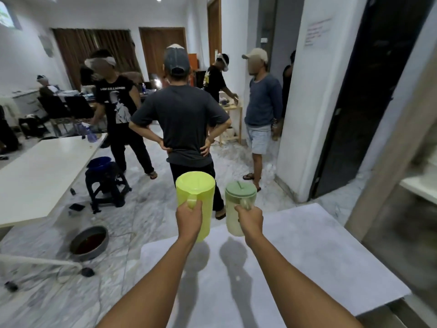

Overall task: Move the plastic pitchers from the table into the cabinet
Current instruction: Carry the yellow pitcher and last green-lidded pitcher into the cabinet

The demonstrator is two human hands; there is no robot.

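Note:
My left hand (pixel 189 220) grips the handle of a yellow-green plastic pitcher (pixel 197 192) with a matching lid. My right hand (pixel 250 220) grips the handle of a pale pitcher with a green lid (pixel 238 204). Both pitchers are upright and held in the air above the far edge of a grey-white table (pixel 295 252), casting shadows on it. The cabinet (pixel 402 190) stands at the right edge, with a pale shelf visible inside; it is blurred.
Several people stand close ahead, the nearest a person in a dark T-shirt (pixel 184 124) just beyond the pitchers. A long white table (pixel 40 176) is on the left, with a dark stool and blue basin (pixel 104 181) and a round metal pan (pixel 89 242) on the floor.

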